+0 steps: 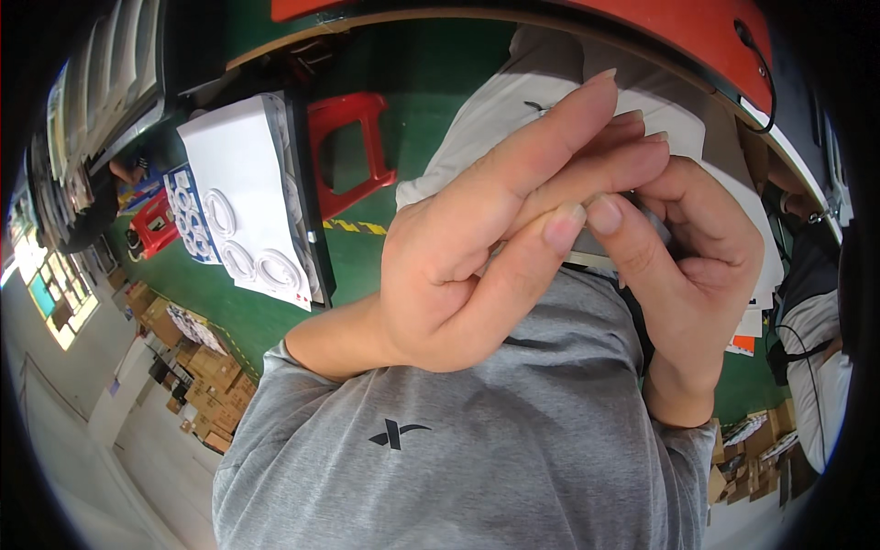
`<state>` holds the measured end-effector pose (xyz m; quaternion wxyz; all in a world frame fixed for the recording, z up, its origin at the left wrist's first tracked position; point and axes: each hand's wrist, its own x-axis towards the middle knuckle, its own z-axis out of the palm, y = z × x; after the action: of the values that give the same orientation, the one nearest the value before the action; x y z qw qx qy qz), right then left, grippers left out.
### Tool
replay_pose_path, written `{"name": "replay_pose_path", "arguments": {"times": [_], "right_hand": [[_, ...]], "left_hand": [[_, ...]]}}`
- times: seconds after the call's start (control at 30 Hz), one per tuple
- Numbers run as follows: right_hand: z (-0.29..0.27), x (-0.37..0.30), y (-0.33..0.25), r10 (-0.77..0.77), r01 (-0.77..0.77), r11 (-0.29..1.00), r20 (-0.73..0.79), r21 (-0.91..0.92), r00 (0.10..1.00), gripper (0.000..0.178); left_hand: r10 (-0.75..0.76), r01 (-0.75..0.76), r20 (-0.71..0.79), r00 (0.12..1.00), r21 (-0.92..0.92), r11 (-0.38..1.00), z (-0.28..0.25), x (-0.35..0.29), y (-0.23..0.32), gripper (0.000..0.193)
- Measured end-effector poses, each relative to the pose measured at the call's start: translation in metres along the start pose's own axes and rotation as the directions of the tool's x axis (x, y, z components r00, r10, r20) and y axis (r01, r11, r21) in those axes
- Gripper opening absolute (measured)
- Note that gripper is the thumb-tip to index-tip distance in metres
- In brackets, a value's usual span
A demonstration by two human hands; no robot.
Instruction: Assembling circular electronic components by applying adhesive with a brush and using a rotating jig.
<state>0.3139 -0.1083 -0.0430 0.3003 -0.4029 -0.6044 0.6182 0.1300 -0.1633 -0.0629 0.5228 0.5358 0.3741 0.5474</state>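
Observation:
My left hand (486,229) and my right hand (687,266) meet in front of my grey shirt (458,422), their thumb tips touching or nearly so. The left index finger stretches up and away, while the left thumb presses toward the other fingers. On the right, the thumb closes against curled fingers in a pinch. Anything between the fingertips is hidden or too small to make out. Beyond the hands are my light trousers (477,119).
Coiled white cables (238,261) rest on a white sheet (234,156) at the left, beside a red plastic stool (380,137). An orange-red work surface (678,27) curves across the top, with a black cable (768,101). Cardboard boxes (215,385) stand lower left. Another person's light trousers (816,394) show at the right.

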Motion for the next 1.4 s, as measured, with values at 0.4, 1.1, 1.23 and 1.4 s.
{"name": "replay_pose_path", "arguments": {"times": [0.4,1.1,1.23,1.4], "right_hand": [[-0.002,-0.002,-0.007,0.051,-0.051,0.997,-0.005,-0.056,0.999,0.018],[-0.001,0.000,-0.005,0.002,-0.002,1.000,-0.011,-0.004,1.000,0.015],[-0.001,0.000,-0.004,-0.011,0.011,1.000,-0.020,0.002,1.000,0.015],[-0.001,0.000,0.000,-0.051,0.051,0.998,-0.019,0.019,0.999,0.015]], "left_hand": [[-0.106,0.100,-0.025,0.994,-0.179,0.979,0.003,-0.002,0.004,0.053],[-0.211,0.186,-0.007,0.977,-0.449,0.874,0.008,-0.002,0.002,0.053],[-0.212,0.188,0.008,0.977,-0.490,0.851,0.009,-0.003,0.002,0.053],[-0.215,0.195,0.026,0.976,-0.533,0.823,0.011,-0.004,0.003,0.053]]}}
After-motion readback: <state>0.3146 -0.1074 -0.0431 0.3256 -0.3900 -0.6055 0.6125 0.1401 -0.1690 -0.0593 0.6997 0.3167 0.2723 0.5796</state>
